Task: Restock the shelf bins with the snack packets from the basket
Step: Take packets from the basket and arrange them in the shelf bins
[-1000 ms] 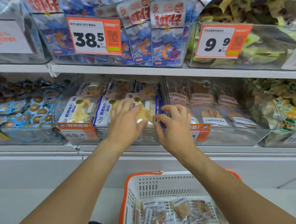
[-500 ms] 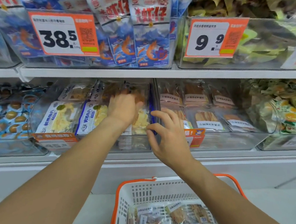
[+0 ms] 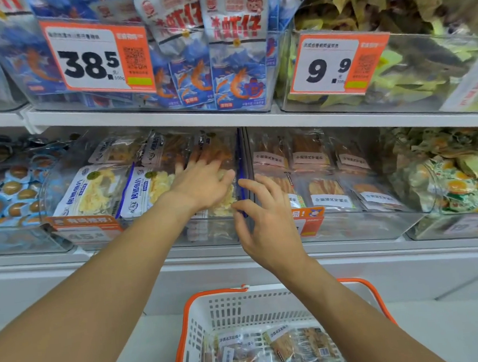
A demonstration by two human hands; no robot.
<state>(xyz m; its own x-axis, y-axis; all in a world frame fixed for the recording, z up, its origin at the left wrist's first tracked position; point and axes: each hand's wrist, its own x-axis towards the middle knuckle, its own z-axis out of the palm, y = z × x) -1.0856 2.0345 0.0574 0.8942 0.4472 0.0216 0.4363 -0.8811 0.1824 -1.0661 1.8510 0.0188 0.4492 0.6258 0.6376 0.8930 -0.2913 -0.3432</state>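
Orange and white plastic makes the basket, the closest thing, low at 6 o'clock. Snack packets lie inside it, clear bags with brown food and white labels. They are waiting to go up on the shelf.

Two bare arms reach up from the bottom corners. The right hand is in the middle, just in front of the clear bins. Its fingers are spread and a little bent, and it holds nothing. One fingertip is close to the blue edge between two bins.

The left hand is a bit farther, at about 11 o'clock from the right hand. It lies flat on the packets in the middle bin, fingers out, pressing them down. It holds nothing either.

That bin has white and blue bags of pale yellow chips. The next bin, at 3 o'clock, has clear brown packets like the ones in the basket.

I think the job now is tidying the middle bin. To do it well, push the bags back gently so they lie neat and do not crush. Then pick up basket packets and put them in the right-side bin, labels facing out.

Farther up, at 12 o'clock, the top shelf shows price tags 38.5 and 9.9.
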